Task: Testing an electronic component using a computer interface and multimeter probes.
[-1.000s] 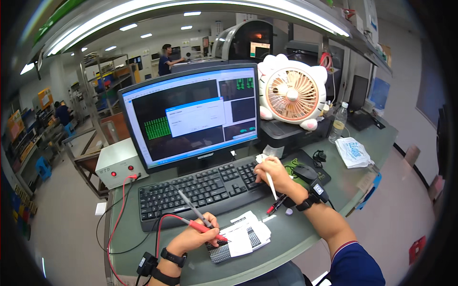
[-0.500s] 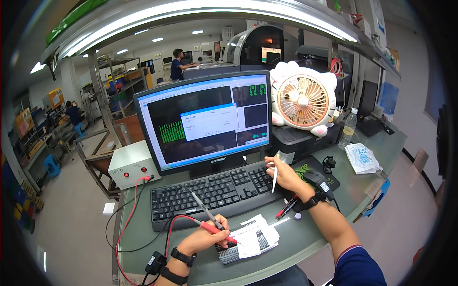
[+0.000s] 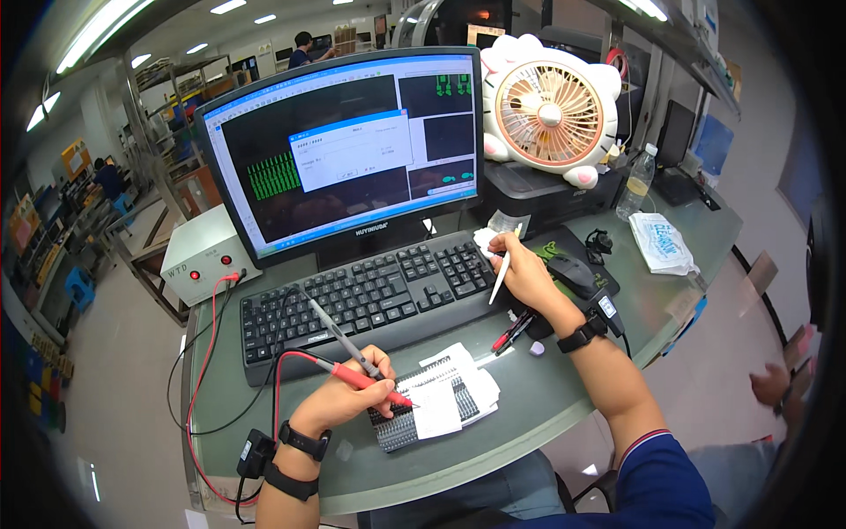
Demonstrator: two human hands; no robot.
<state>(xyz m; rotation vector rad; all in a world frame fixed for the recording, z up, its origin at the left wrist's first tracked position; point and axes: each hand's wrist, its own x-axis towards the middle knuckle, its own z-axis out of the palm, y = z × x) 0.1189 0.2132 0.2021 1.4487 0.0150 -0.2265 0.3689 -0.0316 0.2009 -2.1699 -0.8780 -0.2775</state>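
Note:
My left hand (image 3: 339, 398) grips a red test probe (image 3: 370, 383) with a red lead, its tip on a black ribbed part (image 3: 414, 421) that carries a white paper label (image 3: 445, 398). A second grey probe (image 3: 333, 331) sticks up from the same hand over the black keyboard (image 3: 370, 295). At the keyboard's right end, my right hand (image 3: 526, 269) holds a white pen (image 3: 500, 278) pointing down. Both wrists wear black bands.
A monitor (image 3: 344, 150) with a dialog window stands behind the keyboard. A white box with red buttons (image 3: 198, 260) sits at left, and a pink fan (image 3: 546, 110), a bottle (image 3: 636, 183), a plastic bag (image 3: 665, 242), a mouse (image 3: 573, 273) and red markers (image 3: 511, 333) at right. Another person's hand (image 3: 775, 383) shows at far right.
The view has shifted closer to the desk. My right hand has moved slightly toward the keyboard's right end with the pen. My left hand keeps the probes on the black part.

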